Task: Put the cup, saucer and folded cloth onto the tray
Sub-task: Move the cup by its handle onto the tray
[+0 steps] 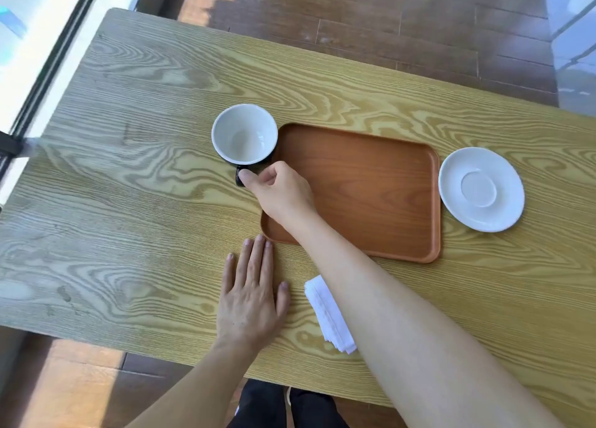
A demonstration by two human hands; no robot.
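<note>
Head cam, looking down on a wood-grain bench [129, 202]. Nearest me: left hand [250, 302] lies flat on the bench, palm down, fingers spread, holding nothing, fingertips just short of the tray's near-left corner. Just to its right, a folded white cloth [325, 311] sits on the bench near the front edge, partly hidden under the right forearm. Further in, the orange-brown tray [371, 189] lies flat w/ nothing resting on it; the right arm crosses over its left end. Right hand [277, 189] is pinched closed on the dark handle of the cup [244, 134]. Cup is upright, white inside, dark outside, at the tray's far-left corner; can't tell if it's lifted or touching. White saucer [481, 189] sits on the bench just right of the tray.
</note>
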